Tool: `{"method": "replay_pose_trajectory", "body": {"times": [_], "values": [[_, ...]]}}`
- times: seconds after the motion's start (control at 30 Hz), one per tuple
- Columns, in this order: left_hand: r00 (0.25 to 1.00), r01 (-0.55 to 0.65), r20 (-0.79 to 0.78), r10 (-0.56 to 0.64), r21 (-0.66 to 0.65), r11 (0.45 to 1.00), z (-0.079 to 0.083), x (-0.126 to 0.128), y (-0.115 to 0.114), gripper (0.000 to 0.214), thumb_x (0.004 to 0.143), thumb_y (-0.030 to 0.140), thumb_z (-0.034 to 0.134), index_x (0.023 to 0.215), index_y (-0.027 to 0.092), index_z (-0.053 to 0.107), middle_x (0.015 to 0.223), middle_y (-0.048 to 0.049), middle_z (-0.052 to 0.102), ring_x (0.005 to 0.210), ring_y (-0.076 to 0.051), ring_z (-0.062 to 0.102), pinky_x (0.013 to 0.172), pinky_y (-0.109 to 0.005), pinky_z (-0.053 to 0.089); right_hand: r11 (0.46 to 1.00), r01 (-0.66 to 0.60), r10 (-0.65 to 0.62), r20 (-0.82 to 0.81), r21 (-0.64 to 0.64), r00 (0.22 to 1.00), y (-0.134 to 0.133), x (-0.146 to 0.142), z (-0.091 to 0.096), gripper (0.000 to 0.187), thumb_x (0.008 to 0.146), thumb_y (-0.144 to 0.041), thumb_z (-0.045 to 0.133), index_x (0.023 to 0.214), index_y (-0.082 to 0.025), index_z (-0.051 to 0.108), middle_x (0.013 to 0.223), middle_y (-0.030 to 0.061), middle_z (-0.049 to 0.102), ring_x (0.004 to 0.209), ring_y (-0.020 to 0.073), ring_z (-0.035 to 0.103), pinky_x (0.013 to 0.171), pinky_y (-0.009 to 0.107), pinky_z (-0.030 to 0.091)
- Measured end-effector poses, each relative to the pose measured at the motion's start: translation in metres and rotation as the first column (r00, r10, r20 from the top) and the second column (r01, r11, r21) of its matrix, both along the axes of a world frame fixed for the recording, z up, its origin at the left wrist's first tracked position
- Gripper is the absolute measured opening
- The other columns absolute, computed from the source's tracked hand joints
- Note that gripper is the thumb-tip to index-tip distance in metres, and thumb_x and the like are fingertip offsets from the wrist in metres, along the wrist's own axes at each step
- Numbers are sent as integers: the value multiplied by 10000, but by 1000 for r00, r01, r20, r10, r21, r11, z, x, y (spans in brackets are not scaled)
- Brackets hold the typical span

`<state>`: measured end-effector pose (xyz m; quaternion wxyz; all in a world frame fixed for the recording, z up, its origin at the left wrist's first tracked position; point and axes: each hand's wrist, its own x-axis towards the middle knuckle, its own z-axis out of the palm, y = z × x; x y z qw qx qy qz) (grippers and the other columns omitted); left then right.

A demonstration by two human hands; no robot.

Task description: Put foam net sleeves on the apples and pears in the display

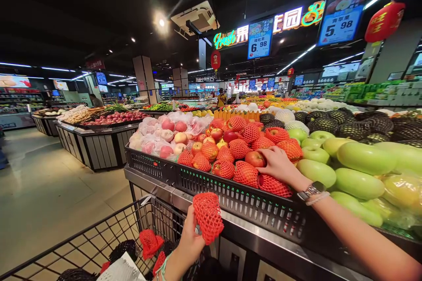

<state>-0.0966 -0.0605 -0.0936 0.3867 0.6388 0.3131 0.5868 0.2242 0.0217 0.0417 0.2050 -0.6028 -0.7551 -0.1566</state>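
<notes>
1. Crate [214, 189]: black, loaded.
2. Right hand [278, 164]: grip over apple [253, 158] in crate; clamping cannot be told.
3. Left hand [188, 239]: grip clamped on net [208, 217], near side of crate.
4. Net: judged light, soft; hold mid-body.
5. Apple: judged firm, bruisable; hold round sides.

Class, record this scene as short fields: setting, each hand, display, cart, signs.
Setting: supermarket produce area
Left hand: holds red net sleeve; contents unclear
Right hand: touches red apple; watch on wrist
Display: black crate with apples, many in red nets; green fruit to the right
Cart: red and black netting
Signs: 6.98, 5.98
</notes>
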Motion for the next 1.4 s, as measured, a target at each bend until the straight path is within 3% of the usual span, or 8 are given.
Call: {"method": "replay_pose_trajectory", "body": {"times": [0.27, 0.53, 0.63, 0.77, 0.87, 1.0, 1.27, 1.4], "values": [[992, 67, -106, -66, 2, 998, 6, 3, 2, 564, 761, 330, 743, 1253, 172, 517, 1219, -122, 655, 1093, -250, 635, 976, -373, 485, 994, -42, 66, -251, 97, 966, -3, 6, -6, 523, 785, -422, 593, 1201, -106, 571, 1101, 164, 640, 1028, 309, 541, 942, 431, 396], [984, -11, -175, 33, 126, 992, 17, 9, 0, 484, 741, 305, 762, 1195, 196, 635, 1182, -111, 700, 1082, -272, 648, 991, -439, 482, 988, -75, 135, -521, 136, 843, -20, -9, 2, 563, 801, -498, 543, 1216, -119, 520, 1176, 169, 632, 1006, 282, 616, 875, 406, 492], [961, 10, -264, 77, 315, 949, 24, 9, 2, 199, 825, 304, 671, 988, 224, 752, 1086, -88, 748, 1098, -287, 640, 1044, -505, 424, 967, -131, 242, -642, 216, 728, -36, -28, 6, 572, 749, -510, 621, 1189, -155, 536, 1211, 156, 624, 1078, 303, 601, 969, 460, 453], [955, -26, -269, 122, 335, 942, 25, 6, 1, 244, 819, 297, 684, 1039, 211, 742, 1104, -105, 742, 1071, -286, 659, 981, -475, 495, 930, -281, 344, -827, 237, 444, -60, -58, -2, 615, 701, -547, 700, 1181, -202, 527, 1247, 134, 614, 1121, 293, 607, 1000, 456, 464], [950, -77, -249, 188, 397, 915, 24, 2, -2, 303, 790, 266, 716, 1088, 212, 719, 1135, -114, 720, 1062, -278, 663, 949, -441, 527, 872, -452, 310, -927, 188, 213, -81, -82, -22, 660, 696, -578, 720, 1220, -243, 500, 1274, 124, 610, 1154, 278, 609, 974, 410, 507], [915, -69, -304, 265, 529, 846, 27, -6, -8, 326, 785, 264, 725, 1108, 226, 708, 1232, -133, 651, 1164, -303, 606, 1007, -467, 491, 815, -563, 196, -979, 137, 46, -102, -108, -53, 705, 680, -530, 759, 1254, -256, 454, 1305, 137, 593, 1182, 275, 600, 998, 418, 495], [835, 129, -513, 197, 531, 838, 36, -9, -18, 499, 762, 208, 746, 1242, 259, 619, 1362, -149, 522, 1284, -330, 486, 1059, -491, 445, 808, -588, 287, -892, 30, 349, -111, -121, -73, 623, 664, -216, 717, 1264, -232, 552, 1328, 110, 576, 1220, 289, 547, 1092, 482, 373], [853, 119, -510, 112, 399, 909, 33, 0, -20, 706, 730, 266, 782, 1364, 220, 473, 1358, -171, 535, 1267, -326, 516, 1061, -499, 444, 752, -658, 306, -900, 29, 310, -115, -117, -77, 638, 661, -291, 752, 1273, -237, 576, 1323, 110, 589, 1213, 313, 548, 1074, 484, 387]]}}
